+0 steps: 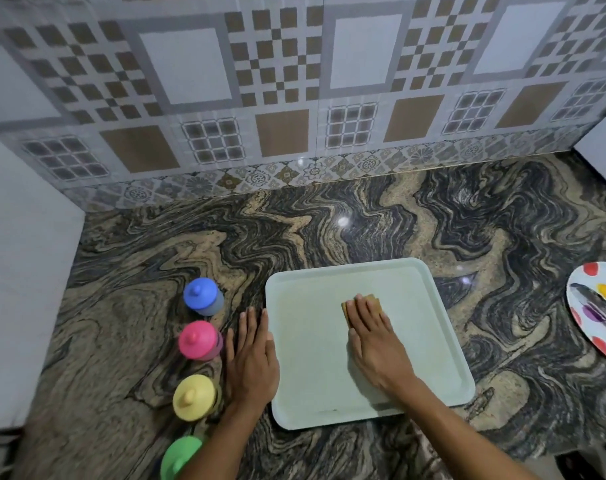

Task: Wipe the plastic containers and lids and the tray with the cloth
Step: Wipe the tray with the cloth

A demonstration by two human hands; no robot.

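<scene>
A pale grey-green square tray (416,341) lies flat on the counter. My right hand (374,341) presses a small folded brown cloth (367,301) flat onto the tray's middle, and only the cloth's far edge shows past my fingers. My left hand (251,358) lies flat with fingers extended against the tray's left rim. Left of it, lidded plastic containers stand in a row: blue (203,296), pink (199,340), yellow (195,396) and green (178,457), the green one partly behind my left forearm.
The counter is dark swirled granite (364,220) backed by a patterned tile wall (294,98). A white plate with coloured spots (603,310) sits at the right edge. White side panels stand at the left (24,271) and far right (603,140).
</scene>
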